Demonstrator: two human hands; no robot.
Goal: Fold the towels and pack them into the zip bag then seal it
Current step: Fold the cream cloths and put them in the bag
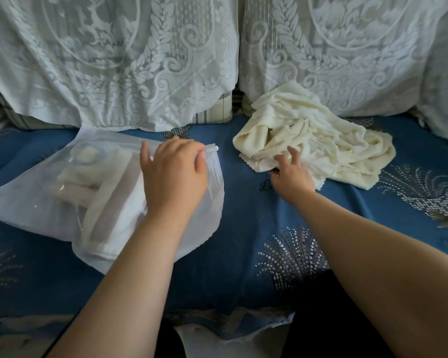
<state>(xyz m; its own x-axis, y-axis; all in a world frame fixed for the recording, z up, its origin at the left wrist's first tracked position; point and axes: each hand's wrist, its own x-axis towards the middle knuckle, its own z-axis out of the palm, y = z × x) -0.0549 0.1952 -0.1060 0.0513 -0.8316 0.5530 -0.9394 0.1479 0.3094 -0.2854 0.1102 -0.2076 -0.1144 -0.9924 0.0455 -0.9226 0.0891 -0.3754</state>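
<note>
Lace-covered cushions (114,60) back a sofa seat spread with a blue patterned cover (248,215), which serves as the work surface. On its left lies a large translucent zip bag (36,202), its mouth turned toward the middle of the seat, so towels can be slid in from that side. Folded cream towels (88,177) already sit inside it. To the right, well apart from the bag, a heap of unfolded cream towels (321,140) rests against the cushions, probably waiting its turn.

The person's left hand (173,174) lies over the bag's open end, fingers curled at the zip strip (212,149), seemingly holding the mouth steady. The right hand (291,175) reaches to the heap's near edge, fingers spread and touching the cloth, likely about to pull out the next towel. Packing looks partly done; sealing is not yet started.
</note>
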